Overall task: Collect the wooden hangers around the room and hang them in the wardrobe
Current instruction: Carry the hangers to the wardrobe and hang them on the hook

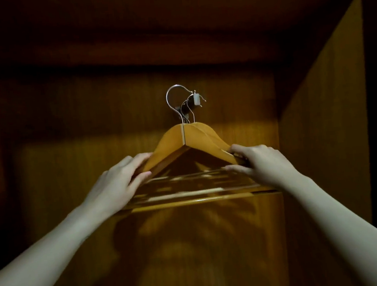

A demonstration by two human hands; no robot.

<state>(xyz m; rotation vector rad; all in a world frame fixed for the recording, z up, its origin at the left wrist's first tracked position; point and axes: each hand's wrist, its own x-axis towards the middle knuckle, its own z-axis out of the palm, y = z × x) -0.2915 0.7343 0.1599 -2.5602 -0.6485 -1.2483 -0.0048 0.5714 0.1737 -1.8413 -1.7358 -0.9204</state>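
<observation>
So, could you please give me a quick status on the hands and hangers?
Left hand, right hand gripping front hanger's ends. Its hook looks not yet over the rail; others behind it. Nothing in the way.

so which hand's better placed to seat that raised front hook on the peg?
Probably the left hand. The raised hook loops up left of the peg, on its side. The right hand can steady the wooden hangers meanwhile.

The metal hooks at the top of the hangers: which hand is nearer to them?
Neither clearly. The left hand grips the front wooden hanger's left shoulder end, the right hand its right end; both sit below the metal hooks, about equally far, one each side.
</observation>
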